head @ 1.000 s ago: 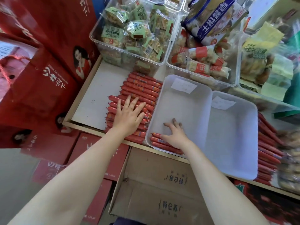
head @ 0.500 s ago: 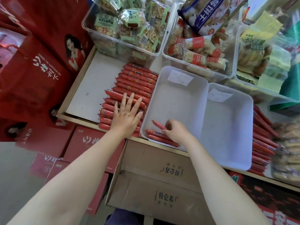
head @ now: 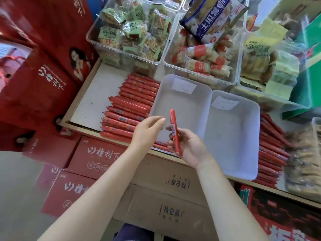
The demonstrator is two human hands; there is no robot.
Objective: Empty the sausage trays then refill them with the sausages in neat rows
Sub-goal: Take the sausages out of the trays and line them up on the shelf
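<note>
Nearest the camera, below the shelf edge, sits a brown corrugated cardboard box stamped with black Chinese characters too small and inverted to read. Left of it lie flat red printed cartons bearing white Chinese lettering.

Above the box, the right hand grips a slim red plastic-cased sausage, fingers and thumb curled round its lower half; the stick stands nearly upright, a small white barcode label at mid-length, its text illegible. Just beside it, the left hand hovers with fingers loosely curled, holding nothing, not touching the sausage.

Behind the hands, a translucent white plastic tray rests on the pale wooden-edged shelf; a few red sausages lie at its near edge, mostly hidden by the hands. A second, matching white tray touches its right side. Each carries a white paper label whose writing is unreadable.

Left of the trays, a loose heap of red sausages lies on the shelf; another red sausage stack lies to the right, partly cut off by the tray.

Farther back stand clear plastic bins of wrapped snacks, green and red packets blurred.
</note>
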